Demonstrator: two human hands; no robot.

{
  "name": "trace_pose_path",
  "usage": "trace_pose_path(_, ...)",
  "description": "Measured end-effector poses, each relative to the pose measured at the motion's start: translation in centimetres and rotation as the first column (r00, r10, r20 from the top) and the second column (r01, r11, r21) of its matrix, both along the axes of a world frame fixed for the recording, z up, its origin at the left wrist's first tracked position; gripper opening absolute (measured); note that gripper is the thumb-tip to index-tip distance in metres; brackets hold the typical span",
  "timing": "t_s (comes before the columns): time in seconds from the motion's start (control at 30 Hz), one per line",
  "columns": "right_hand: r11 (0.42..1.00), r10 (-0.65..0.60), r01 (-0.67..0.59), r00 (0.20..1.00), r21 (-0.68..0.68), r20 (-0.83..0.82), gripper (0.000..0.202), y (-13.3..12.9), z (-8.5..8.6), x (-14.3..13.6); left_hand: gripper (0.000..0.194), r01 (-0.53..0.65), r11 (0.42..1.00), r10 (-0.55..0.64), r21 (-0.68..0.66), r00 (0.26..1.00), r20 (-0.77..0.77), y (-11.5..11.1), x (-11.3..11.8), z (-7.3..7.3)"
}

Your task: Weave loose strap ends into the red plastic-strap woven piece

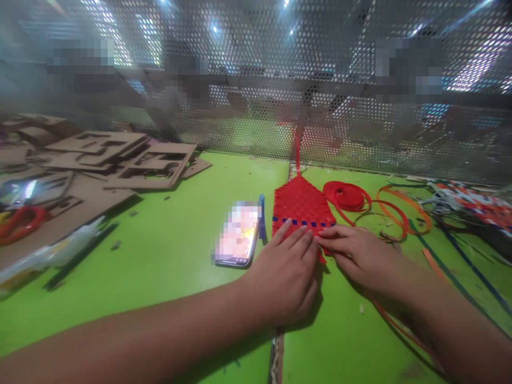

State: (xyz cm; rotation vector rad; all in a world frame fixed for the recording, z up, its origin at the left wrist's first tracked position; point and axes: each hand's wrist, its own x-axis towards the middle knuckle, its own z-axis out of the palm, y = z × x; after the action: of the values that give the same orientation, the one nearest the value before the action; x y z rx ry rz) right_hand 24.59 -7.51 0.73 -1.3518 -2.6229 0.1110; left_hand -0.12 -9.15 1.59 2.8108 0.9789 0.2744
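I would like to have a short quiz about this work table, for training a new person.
1. True or false: the phone lies to the right of the woven red piece.
2. The row of small squares on the red piece is: a) white, b) blue, c) green.
3. How many hands touch the red piece?

Key: 1. False, it lies to the left. 2. b. 3. Two: left hand and right hand.

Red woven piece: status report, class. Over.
Left hand on lower part; right hand at lower right edge. Red woven piece on green table, blue band across. Phone to its left, not covering it.
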Motion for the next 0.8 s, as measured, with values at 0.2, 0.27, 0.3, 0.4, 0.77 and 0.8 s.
trace_pose_path(0.2, 0.999, -0.018, 0.017, 1.0, 0.029, 0.015, 0.047, -0.24, -0.04, 0.09, 0.067, 0.03, 0.993, -0.03, -0.119, 1.0, 0.001, 0.38, 0.06, -1.01)
trace_pose_path(0.27, 0.999, -0.019, 0.018, 1.0, 0.026, 0.021, 0.049, -0.22, -0.17, 0.24, 0.068, 0.029, 0.992, -0.029, -0.124, 1.0, -0.006, 0.4, 0.06, -1.12)
trace_pose_path(0.3, 1.0, -0.017, 0.017, 1.0, 0.023, 0.015, 0.05, -0.19, -0.21, 0.32, 0.067, 0.026, 0.992, -0.027, -0.127, 1.0, -0.008, 0.4, 0.05, -1.11)
trace_pose_path(0.4, 1.0, -0.01, 0.01, 1.0, 0.012, -0.028, 0.051, -0.07, -0.14, 0.55, 0.067, 0.025, 0.991, -0.025, -0.128, 1.0, -0.004, 0.39, 0.03, -1.0)
trace_pose_path(0.77, 0.999, 0.031, -0.03, 0.998, 0.017, -0.055, 0.051, 0.44, 0.21, 0.77, 0.068, 0.015, 0.987, -0.014, -0.161, 1.0, 0.007, 0.34, 0.15, -0.95)
trace_pose_path(0.8, 0.999, 0.026, -0.025, 0.999, 0.021, -0.045, 0.051, 0.45, 0.23, 0.7, 0.068, 0.015, 0.987, -0.015, -0.16, 1.0, 0.002, 0.36, 0.16, -0.95)
